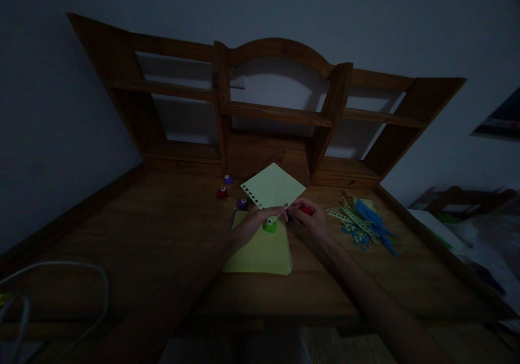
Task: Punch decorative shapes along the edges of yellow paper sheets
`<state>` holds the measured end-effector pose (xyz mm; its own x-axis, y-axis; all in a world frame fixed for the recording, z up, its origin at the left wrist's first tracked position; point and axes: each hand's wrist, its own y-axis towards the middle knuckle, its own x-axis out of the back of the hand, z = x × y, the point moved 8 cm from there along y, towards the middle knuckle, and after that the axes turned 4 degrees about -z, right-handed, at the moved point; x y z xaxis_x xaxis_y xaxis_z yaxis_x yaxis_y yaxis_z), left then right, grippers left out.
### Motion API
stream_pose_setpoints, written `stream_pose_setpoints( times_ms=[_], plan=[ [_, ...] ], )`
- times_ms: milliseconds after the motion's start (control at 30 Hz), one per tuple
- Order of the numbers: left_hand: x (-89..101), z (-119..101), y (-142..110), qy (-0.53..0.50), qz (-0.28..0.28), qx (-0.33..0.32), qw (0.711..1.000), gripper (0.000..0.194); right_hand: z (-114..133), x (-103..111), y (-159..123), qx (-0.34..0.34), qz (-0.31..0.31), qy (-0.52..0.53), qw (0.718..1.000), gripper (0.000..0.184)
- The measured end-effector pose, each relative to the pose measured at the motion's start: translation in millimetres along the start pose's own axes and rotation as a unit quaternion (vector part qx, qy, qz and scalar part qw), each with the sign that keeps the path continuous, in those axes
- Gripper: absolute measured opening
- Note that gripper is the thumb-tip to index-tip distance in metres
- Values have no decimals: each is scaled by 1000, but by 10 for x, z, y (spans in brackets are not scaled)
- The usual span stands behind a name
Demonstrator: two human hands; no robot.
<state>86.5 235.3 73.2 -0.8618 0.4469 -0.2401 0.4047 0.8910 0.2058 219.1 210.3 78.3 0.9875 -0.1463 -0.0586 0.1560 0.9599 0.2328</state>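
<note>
Pinches paper sheet (274, 185) (probably light, bendy, easily creased, best held flat by an unpunched edge) near its front corner with left hand (255, 220), above desk (170, 234) middle, nearer back edge, and clasps red punch (305, 209) in right hand (314, 224).

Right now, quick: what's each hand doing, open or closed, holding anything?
Left hand: closed, holding the punched sheet near its lower corner.
Right hand: closed around a small red object, probably a punch.
</note>
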Motion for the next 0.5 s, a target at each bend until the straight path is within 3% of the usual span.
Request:
stream_pose_setpoints(
  times_ms=[200, 500],
  plan=[
    [7, 31, 4, -57, -28, 11, 998, 24, 57, 8, -3, 49, -15, -49, 997, 12],
    [40, 166, -9, -28, -14, 54, 998, 25, -29, 65, -5, 88, -40, -104, 990, 14]
  ],
)
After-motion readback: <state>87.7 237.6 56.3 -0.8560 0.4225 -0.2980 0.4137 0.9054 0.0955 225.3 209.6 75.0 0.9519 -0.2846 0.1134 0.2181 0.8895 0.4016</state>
